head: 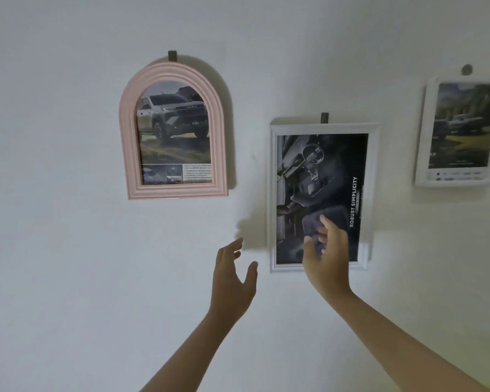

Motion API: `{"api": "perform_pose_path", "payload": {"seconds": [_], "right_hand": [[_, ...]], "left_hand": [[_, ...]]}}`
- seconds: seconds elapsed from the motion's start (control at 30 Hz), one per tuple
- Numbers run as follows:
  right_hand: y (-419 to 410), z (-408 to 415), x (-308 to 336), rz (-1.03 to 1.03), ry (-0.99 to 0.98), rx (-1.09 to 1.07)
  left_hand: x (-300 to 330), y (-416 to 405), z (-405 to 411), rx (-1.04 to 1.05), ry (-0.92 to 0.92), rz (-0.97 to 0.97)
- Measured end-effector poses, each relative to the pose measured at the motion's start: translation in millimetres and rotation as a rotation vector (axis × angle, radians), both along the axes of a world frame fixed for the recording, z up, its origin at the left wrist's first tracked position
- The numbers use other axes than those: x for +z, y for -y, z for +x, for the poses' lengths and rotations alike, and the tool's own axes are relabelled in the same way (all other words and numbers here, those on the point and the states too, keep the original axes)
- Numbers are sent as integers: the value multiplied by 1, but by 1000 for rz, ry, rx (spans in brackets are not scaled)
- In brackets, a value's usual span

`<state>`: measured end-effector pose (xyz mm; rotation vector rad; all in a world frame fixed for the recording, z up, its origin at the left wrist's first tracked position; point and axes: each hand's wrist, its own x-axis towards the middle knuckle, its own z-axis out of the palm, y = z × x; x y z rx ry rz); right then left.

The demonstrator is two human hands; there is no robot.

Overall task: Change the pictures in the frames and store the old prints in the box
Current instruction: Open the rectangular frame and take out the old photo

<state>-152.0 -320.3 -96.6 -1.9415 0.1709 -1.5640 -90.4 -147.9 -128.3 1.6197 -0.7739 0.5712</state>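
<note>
Three frames hang on a white wall. A pink arched frame (173, 131) at the left holds a print of a pickup truck. In the middle, a white rectangular frame (322, 193) holds a dark car-interior print. A second white frame (461, 131) with a landscape print hangs at the right edge. My right hand (327, 250) is raised in front of the lower part of the middle frame, fingers loosely bent, holding nothing. Left of that frame's bottom corner, my left hand (234, 273) is lifted with fingers spread and empty. No box is in view.
Small dark hooks (172, 55) hold the frames on the wall. A round hook (466, 69) carries the right frame. Bare white wall surrounds the frames and extends below them.
</note>
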Motion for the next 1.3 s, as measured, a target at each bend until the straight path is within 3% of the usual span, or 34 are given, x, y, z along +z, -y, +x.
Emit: {"api": "perform_pose_path", "payload": {"seconds": [0.17, 0.27, 0.43, 0.53, 0.7, 0.9, 1.07, 1.2, 1.3], "right_hand": [[62, -21, -14, 134, -26, -220], [82, -25, -20, 214, -92, -182], [87, -24, -23, 178, -154, -85], [85, -28, -19, 182, -140, -64], [83, -49, -9, 168, -74, 1], [84, -82, -5, 159, -20, 157], [81, -126, -14, 184, -5, 406], [76, -156, -45, 330, -46, 637], [66, -173, -84, 491, -118, 680]], "left_hand": [[-2, 32, -1, -75, -19, 92], [-5, 47, 1, -95, -62, 74], [-5, 59, 3, -62, -80, 18], [7, 55, -5, -103, -218, -1], [18, 45, -26, -104, -232, 14], [18, 29, -54, -54, -217, 8], [-9, -8, -91, -127, -318, 26], [-47, -29, -129, -197, -412, 131], [-91, -36, -152, -169, -521, 194]]}}
